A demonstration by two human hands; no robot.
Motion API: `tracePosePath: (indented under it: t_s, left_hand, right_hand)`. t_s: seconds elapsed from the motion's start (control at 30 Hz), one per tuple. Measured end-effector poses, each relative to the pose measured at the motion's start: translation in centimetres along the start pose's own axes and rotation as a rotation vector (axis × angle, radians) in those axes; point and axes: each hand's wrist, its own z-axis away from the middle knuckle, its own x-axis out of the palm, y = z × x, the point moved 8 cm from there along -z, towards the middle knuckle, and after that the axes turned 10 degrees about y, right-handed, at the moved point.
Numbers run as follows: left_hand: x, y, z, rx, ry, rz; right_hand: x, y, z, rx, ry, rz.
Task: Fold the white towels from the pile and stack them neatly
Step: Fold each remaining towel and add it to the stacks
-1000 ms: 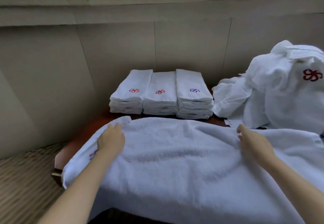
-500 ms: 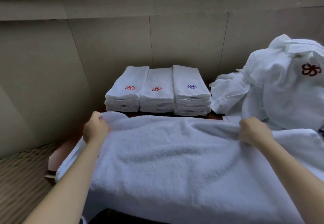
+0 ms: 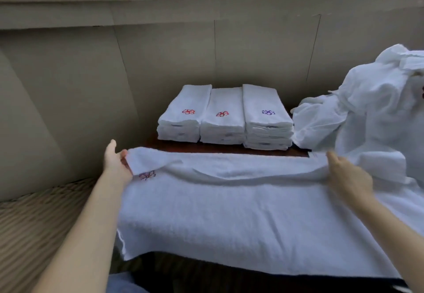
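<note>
Left hand: your left hand [image 3: 115, 163] is at the towel's far left corner, thumb up, fingers pinching the corner flap and lifting it.
Right hand: your right hand [image 3: 347, 174] is at the far right edge, fingers curled down into the cloth, gripping the folded-over edge.
Towel: white towel [image 3: 229, 212] spread across the near side, far edge rolled toward you; purple logo [image 3: 147, 175] shows just beside the left hand.
Stacks: three folded stacks [image 3: 223, 118] side by side at the far side on the dark table [image 3: 206, 148], touching each other; left two show red logos, right one purple.
Pile: unfolded pile [image 3: 371, 113] at far right, just beside the right stack.
Wall: beige panels [image 3: 160, 63] behind stacks.
</note>
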Motion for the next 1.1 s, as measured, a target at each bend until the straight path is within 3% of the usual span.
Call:
tracePosePath:
  t_s: [0.1, 0.17, 0.27, 0.33, 0.4, 0.5, 0.63, 0.73, 0.9, 1.0, 1.1]
  left_hand:
    - [-3.2, 1.5, -0.9, 0.137, 0.180, -0.322]
    - [-3.8, 2.3, -0.9, 0.208, 0.166, -0.518]
    - [-4.0, 3.0, -0.1, 0.331, 0.100, -0.849]
    - [-4.3, 3.0, 0.3, 0.387, 0.087, -0.949]
    - [-4.3, 2.2, 0.6, 0.381, 0.030, -0.972]
    - [-3.1, 1.3, 1.1, 0.367, -0.104, -0.887]
    - [-1.7, 0.3, 0.9, 0.513, -0.075, -1.009]
    - [-2.2, 0.4, 0.0, 0.639, 0.071, -1.055]
    - [-3.3, 2.6, -3.0, 0.652, 0.170, -0.884]
    - [-3.2, 2.3, -4.5, 0.593, 0.123, -0.827]
    - [-3.1, 1.7, -4.8, 0.537, 0.135, -0.860]
  right_hand:
    - [-1.8, 0.5, -0.2, 0.088, 0.159, -0.014]
    - [-2.6, 0.8, -0.4, 0.135, 0.210, -0.039]
    - [-2.2, 0.7, 0.0, 0.175, 0.121, -0.037]
    - [-1.9, 0.6, 0.3, 0.213, 0.085, -0.059]
    - [-2.4, -0.5, 0.4, 0.155, 0.103, 0.026]
    - [-2.3, -5.6, 1.3, -0.190, 0.073, 0.170]
    - [0.0, -14.4, 5.1, -0.603, -0.050, -0.094]
    - [-0.5, -16.0, 5.1, -0.586, 0.031, -0.192]
    - [-3.0, -14.3, 3.9, -0.469, 0.399, -0.284]
    - [-3.6, -14.9, 4.8, -0.597, 0.530, -0.407]
    - [-3.2, -15.9, 5.8, -0.757, 0.487, -0.445]
